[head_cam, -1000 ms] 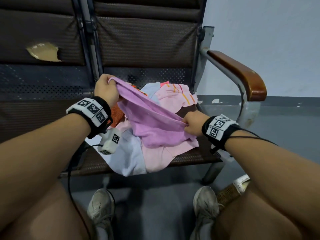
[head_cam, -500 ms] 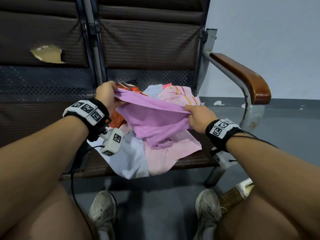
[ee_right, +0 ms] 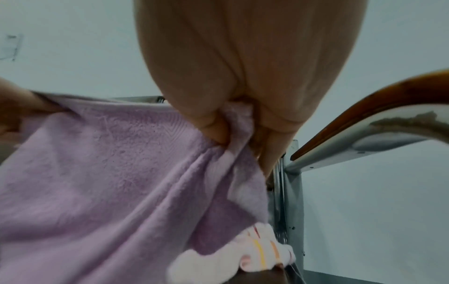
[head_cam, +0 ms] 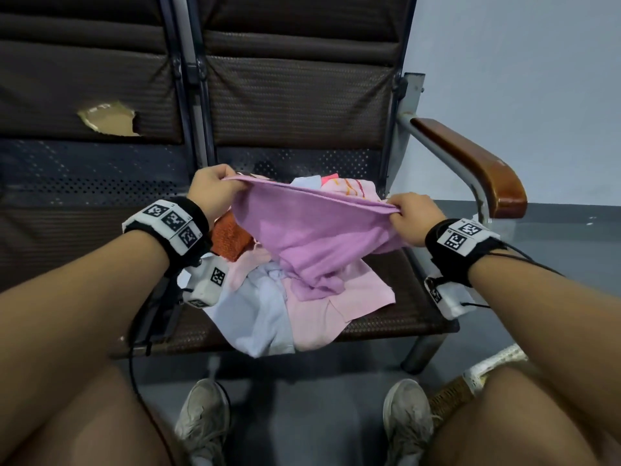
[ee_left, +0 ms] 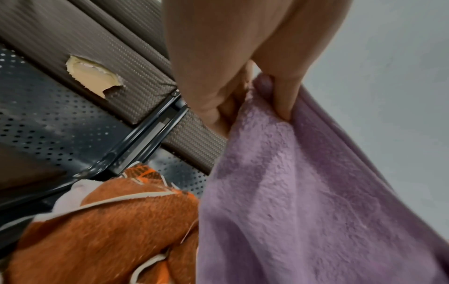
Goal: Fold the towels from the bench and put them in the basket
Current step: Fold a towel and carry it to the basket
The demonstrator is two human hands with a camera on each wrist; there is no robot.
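Observation:
A purple towel point(head_cam: 316, 233) hangs stretched between both hands above the bench seat point(head_cam: 403, 314). My left hand point(head_cam: 215, 190) pinches its far-left corner, thumb and fingers point(ee_left: 284, 92) curled on the purple towel point(ee_left: 303, 201). My right hand point(head_cam: 415, 213) grips the right corner, the purple towel point(ee_right: 109, 173) bunched between its fingers point(ee_right: 216, 132). The towel's lower part drapes onto a pile: an orange towel point(head_cam: 230, 238), a pale blue towel point(head_cam: 255, 317), a pink towel point(head_cam: 322, 311) and a striped pink towel point(head_cam: 349, 191). A woven basket point(head_cam: 453, 395) shows partly beside my right knee.
A wooden armrest point(head_cam: 470, 163) on a metal frame stands right of the seat. The left backrest has a torn patch point(head_cam: 107, 122). My shoes point(head_cam: 205, 418) rest on the grey floor under the bench. The wall point(head_cam: 537, 79) is right behind.
Both hands have raised the purple towel and pulled apart; the right hand rose from the seat front to level with the left, drawing the top edge taut.

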